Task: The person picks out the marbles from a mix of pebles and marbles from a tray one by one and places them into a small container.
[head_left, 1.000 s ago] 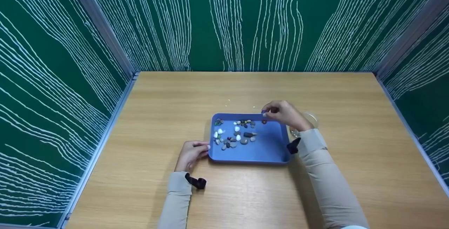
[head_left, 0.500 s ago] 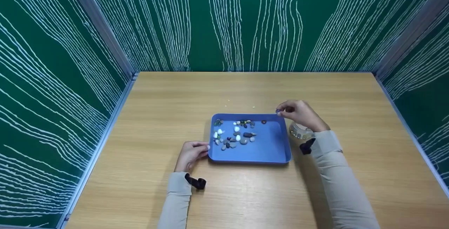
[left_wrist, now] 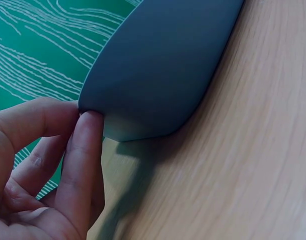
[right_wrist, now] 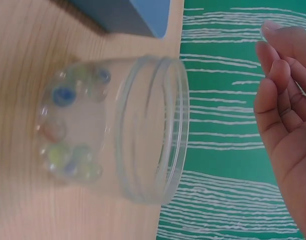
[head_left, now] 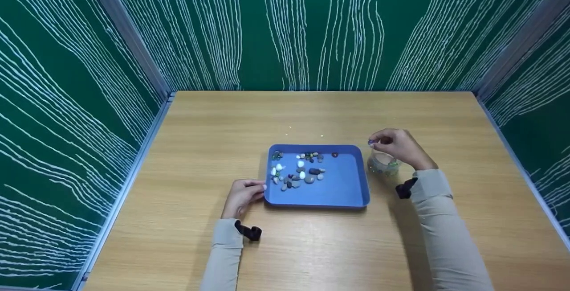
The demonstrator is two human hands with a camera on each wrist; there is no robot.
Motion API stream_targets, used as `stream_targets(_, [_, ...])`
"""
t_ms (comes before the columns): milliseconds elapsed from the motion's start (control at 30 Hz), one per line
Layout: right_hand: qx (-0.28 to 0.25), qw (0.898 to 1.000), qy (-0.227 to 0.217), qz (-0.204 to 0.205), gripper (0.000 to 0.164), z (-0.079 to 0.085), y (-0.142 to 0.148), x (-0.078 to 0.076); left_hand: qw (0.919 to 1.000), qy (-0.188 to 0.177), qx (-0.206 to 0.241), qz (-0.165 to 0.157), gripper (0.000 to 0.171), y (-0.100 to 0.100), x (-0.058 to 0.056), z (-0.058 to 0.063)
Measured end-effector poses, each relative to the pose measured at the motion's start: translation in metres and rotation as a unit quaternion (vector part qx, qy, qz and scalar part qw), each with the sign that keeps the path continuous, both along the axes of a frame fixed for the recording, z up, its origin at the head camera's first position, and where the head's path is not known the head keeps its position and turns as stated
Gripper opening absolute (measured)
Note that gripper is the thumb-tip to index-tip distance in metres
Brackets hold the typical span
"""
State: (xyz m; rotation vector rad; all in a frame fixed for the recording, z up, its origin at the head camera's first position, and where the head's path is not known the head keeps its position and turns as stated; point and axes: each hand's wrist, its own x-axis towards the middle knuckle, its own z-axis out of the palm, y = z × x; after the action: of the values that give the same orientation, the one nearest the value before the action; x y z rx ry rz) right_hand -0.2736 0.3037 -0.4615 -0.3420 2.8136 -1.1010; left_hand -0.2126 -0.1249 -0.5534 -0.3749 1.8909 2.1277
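Note:
My left hand (head_left: 242, 197) pinches the left rim of a blue rectangular tray (head_left: 340, 188); in the left wrist view its thumb and finger (left_wrist: 83, 145) meet at the tray's edge. Pebbles (head_left: 309, 179) in white, grey and brown lie in the tray, mostly on its left half. Just right of the tray stands a clear jar (head_left: 384, 166), lidless, with several glass marbles (right_wrist: 64, 96) at its bottom. Above the jar, my right hand (head_left: 398, 145) holds a small blue marble (head_left: 371, 142) between thumb and fingertips. In the right wrist view the fingers mostly hide it.
One reddish-brown piece (head_left: 335, 154) sits apart near the tray's back edge. A few tiny pale bits (head_left: 322, 135) lie on the wooden table (head_left: 231, 121) behind the tray. Green panels (head_left: 258, 28) with white lines enclose the table's back and sides.
My right hand has moved right, from over the tray's back right corner to above the jar, carrying the blue marble. The left hand and the tray have stayed in place.

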Motion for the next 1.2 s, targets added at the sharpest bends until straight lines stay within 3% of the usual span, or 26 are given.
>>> stream_targets(433, [0.009, 1.000, 0.001, -0.017, 0.022, -0.005, 0.025, 0.007, 0.9999, 0.013, 0.002, 0.001, 0.029, 0.001, 0.002, -0.001])
stream_targets(1200, [0.010, 0.999, -0.005, -0.030, 0.023, -0.008, 0.036, 0.012, 1.0000, 0.001, -0.003, 0.005, 0.027, 0.002, -0.001, -0.001])
